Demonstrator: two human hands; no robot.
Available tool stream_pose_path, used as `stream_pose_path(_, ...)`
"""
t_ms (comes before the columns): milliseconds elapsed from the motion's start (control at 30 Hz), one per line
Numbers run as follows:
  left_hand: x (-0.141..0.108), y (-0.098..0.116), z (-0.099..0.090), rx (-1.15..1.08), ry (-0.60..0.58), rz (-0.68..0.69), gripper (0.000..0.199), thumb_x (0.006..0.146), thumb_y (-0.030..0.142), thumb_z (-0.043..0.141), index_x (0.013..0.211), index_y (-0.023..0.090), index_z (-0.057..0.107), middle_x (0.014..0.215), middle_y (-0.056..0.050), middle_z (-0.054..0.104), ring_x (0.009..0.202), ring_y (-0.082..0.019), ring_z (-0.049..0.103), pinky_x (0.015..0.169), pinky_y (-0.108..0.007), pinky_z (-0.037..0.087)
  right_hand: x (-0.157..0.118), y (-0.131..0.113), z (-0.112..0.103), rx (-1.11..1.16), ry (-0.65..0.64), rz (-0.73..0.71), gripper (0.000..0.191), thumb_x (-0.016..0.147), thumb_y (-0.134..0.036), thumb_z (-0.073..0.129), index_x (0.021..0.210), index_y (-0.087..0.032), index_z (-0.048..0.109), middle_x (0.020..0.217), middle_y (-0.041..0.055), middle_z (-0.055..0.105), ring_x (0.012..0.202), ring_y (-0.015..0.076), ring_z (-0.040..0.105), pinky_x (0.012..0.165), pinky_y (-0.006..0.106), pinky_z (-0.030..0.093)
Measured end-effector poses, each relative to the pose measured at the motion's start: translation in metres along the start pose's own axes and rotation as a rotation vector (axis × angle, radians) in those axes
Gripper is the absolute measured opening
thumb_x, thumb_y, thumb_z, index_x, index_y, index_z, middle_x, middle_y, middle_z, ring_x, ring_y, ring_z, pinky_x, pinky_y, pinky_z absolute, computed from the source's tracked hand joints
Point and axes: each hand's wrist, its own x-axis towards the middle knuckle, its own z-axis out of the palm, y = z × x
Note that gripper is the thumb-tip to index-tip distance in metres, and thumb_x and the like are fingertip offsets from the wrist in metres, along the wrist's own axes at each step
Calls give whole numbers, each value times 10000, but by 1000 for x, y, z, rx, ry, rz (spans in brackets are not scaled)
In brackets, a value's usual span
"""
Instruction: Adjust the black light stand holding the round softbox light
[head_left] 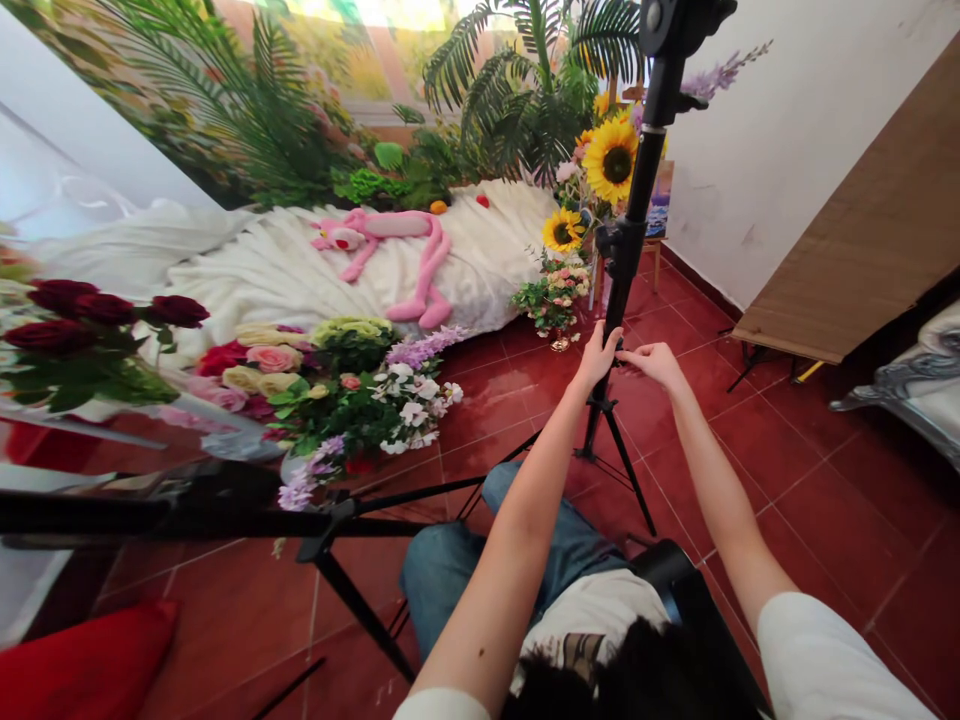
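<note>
A black light stand [630,215] rises from the tiled floor in front of me, leaning a little to the right in view, its legs spread low down. My left hand [599,355] is wrapped round its pole from the left. On the pole's right side, my right hand [654,362] has its fingers pinched at a small dark knob, mostly hidden by the fingertips. Both arms reach forward over my bent knees in blue jeans.
A second black stand [360,522] crosses low on the left. Artificial flowers [360,390] and dark red roses [97,305] stand left. A pink plush toy [405,225] lies on white cloth [487,260]; sunflowers [609,160] are behind the pole. A brown board [847,210] leans right.
</note>
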Motion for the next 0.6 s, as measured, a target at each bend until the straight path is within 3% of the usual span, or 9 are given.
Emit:
stream_pose_path(167, 1, -2, -1, -37, -26, 55, 345, 956, 474, 440, 1090, 170, 535, 994, -60, 636, 953, -141, 620, 934, -291, 477, -6, 17, 11, -83, 198, -148, 393, 676, -506, 793, 567, -173, 616, 664, 106, 736, 611, 203, 714, 589, 274, 558)
stream_pose_path(300, -10, -2, -21, -6, -103, 101, 376, 916, 468, 501, 1156, 184, 559, 1154, -89, 632, 1054, -156, 614, 961, -305, 480, -17, 22, 21, -109, 339, -234, 397, 722, -554, 719, 601, -190, 614, 684, 92, 744, 649, 212, 722, 631, 281, 547)
stream_pose_path(367, -24, -4, -43, 44, -145, 63, 376, 892, 479, 516, 1115, 188, 599, 1136, -93, 655, 1003, -160, 634, 920, -309, 506, -20, 23, 25, -67, 345, -239, 411, 718, -581, 706, 614, -197, 605, 698, 93, 748, 649, 210, 723, 629, 279, 547)
stream_pose_path(467, -57, -11, -90, 164, -233, -72, 371, 880, 508, 482, 966, 194, 658, 940, -69, 711, 828, -164, 658, 858, -322, 537, -20, 26, 28, 24, 316, -220, 439, 690, -616, 708, 634, -198, 590, 730, 104, 753, 656, 208, 725, 612, 276, 552)
stream_pose_path(600, -117, -24, -170, 337, -165, -197, 391, 828, 572, 507, 927, 237, 683, 954, -41, 732, 886, -183, 666, 892, -320, 527, -16, 30, 29, 72, 322, -210, 453, 668, -626, 716, 646, -197, 573, 746, 115, 753, 647, 208, 723, 600, 283, 556)
